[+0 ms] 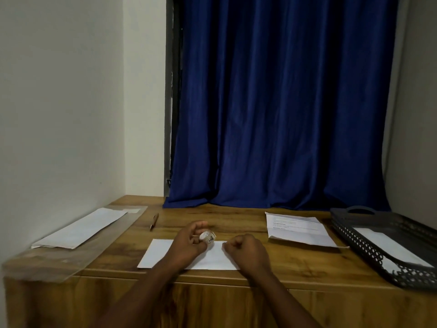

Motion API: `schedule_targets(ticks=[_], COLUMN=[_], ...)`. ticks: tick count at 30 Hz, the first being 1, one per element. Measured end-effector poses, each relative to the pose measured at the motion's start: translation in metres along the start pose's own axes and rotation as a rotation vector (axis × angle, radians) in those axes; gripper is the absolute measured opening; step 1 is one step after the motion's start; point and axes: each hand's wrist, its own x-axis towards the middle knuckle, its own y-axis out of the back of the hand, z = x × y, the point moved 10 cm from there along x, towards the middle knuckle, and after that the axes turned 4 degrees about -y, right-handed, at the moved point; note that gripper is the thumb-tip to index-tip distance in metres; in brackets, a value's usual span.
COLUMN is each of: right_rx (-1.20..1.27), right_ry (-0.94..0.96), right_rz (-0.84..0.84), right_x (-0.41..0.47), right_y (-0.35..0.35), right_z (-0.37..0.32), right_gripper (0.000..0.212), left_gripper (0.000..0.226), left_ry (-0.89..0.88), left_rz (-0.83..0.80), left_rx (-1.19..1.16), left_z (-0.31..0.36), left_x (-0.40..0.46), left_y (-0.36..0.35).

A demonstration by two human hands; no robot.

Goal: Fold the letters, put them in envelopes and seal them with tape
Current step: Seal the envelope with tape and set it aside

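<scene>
A white envelope (pixel 160 253) lies flat near the front edge of the wooden table (pixel 283 259), under both hands. My left hand (pixel 189 240) grips a small roll of clear tape (pixel 207 236) just above the envelope. To the right, my right hand (pixel 248 250) is curled, its fingertips pinched together near the envelope's right part; whether it holds a tape end is too small to tell. A stack of printed letters (pixel 298 229) lies at the right. More white envelopes (pixel 80 229) lie at the left.
A dark perforated tray (pixel 354 237) with a white envelope (pixel 387 247) inside stands at the far right. A pen (pixel 154 221) lies at the back left of centre. A clear plastic sheet (pixel 47 263) covers the left corner. A blue curtain (pixel 283 102) hangs behind.
</scene>
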Motion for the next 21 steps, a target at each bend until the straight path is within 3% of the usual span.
schedule_targets(ticks=[5, 7, 11, 15, 21], right_rx=[0.287, 0.348, 0.36, 0.333, 0.35], right_ry=[0.041, 0.087, 0.16, 0.125, 0.155], right_rz=[-0.031, -0.073, -0.129, -0.119, -0.088], right_x=[-0.003, -0.007, -0.013, -0.011, -0.014], right_y=[0.006, 0.004, 0.003, 0.003, 0.005], right_z=[-0.007, -0.015, -0.024, -0.018, -0.02], right_gripper=[0.005, 0.011, 0.02, 0.01, 0.014], left_gripper=[0.061, 0.062, 0.064, 0.063, 0.06], left_ry=[-0.014, -0.017, -0.021, -0.026, -0.031], left_rz=[-0.06, -0.08, -0.104, -0.106, -0.127], left_rx=[-0.017, -0.017, -0.019, -0.039, 0.025], left_z=[-0.002, -0.001, 0.0, 0.002, 0.006], left_x=[-0.002, -0.003, -0.004, -0.006, -0.009], left_y=[-0.004, -0.006, -0.011, -0.013, -0.02])
